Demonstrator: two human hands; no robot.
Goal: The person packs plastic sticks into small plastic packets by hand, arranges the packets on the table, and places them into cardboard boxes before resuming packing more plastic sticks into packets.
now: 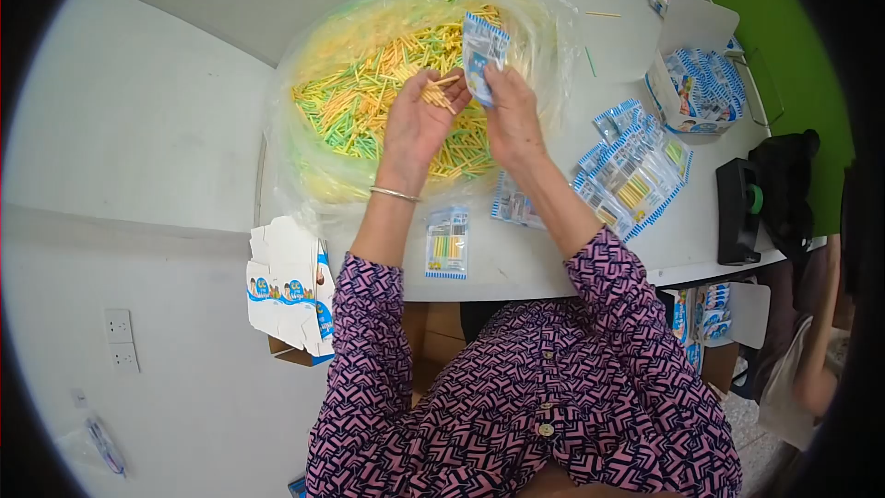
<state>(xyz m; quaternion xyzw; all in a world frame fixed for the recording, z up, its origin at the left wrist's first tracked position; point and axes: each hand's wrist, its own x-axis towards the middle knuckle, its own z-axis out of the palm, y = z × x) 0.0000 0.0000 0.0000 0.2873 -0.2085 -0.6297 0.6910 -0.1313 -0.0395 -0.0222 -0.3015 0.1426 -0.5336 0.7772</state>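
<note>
A few orange sticks (442, 100) are held in the left hand (419, 124), at the upper middle of the frame, with its fingers bent around them. Just to their right, a small packet (484, 51) is held up by the right hand (513, 120), its fingers pinched on the lower part. Below both hands, a big clear bag (544, 37) of loose sticks (350, 101) is set on the counter (544, 269). More packets (636, 175) are piled right of the middle, near a packed box (657, 92) at the upper right.
</note>
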